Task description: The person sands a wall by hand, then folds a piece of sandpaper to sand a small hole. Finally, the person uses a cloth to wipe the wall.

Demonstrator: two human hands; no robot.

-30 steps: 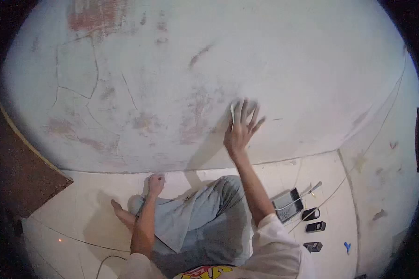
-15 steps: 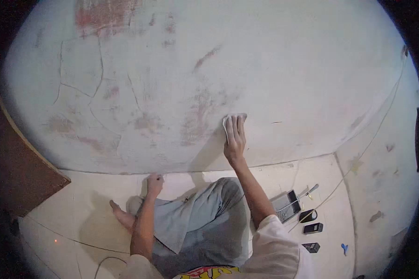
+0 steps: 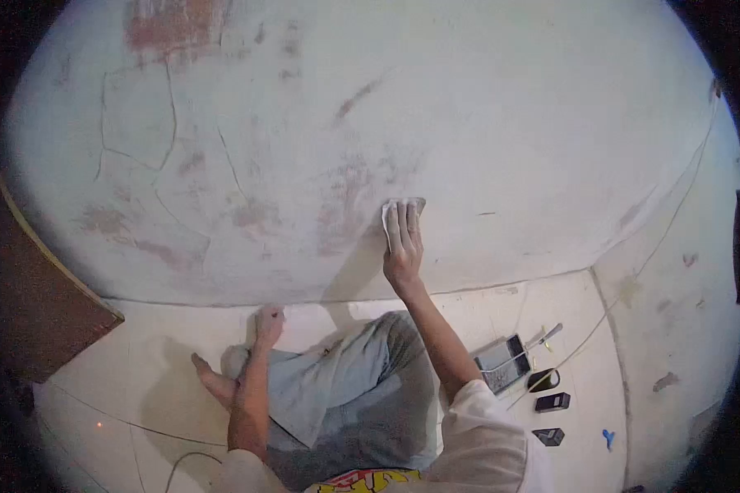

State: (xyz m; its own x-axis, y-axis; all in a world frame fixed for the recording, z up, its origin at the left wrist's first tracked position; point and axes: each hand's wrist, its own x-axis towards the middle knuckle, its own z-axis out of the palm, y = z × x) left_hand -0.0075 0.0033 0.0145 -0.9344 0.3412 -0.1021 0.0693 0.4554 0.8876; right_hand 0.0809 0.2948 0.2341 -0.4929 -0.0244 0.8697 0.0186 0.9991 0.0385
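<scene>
Two hands: right hand point(image 3: 403, 242) presses a pad point(image 3: 403, 205) flat against the wall point(image 3: 510, 123); left hand point(image 3: 268, 322) closed on the floor point(image 3: 164, 345).

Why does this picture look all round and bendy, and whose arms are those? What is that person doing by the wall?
There is no machine here. A person wears a small camera on the head, and it looks forward and down, so you see that person's own arms and legs. The lens bends everything, which makes the picture look round.

The person sits on a pale tiled floor facing a cracked, patchy wall. The right hand presses a small pale sheet, perhaps sandpaper or cloth, flat against the wall. The left hand rests down by the knee, near the floor; whether it holds anything is hard to tell.

On the floor to the right lie a grey tray with a thin tool across it, and three small dark objects. A thin cable runs up the side wall.
</scene>
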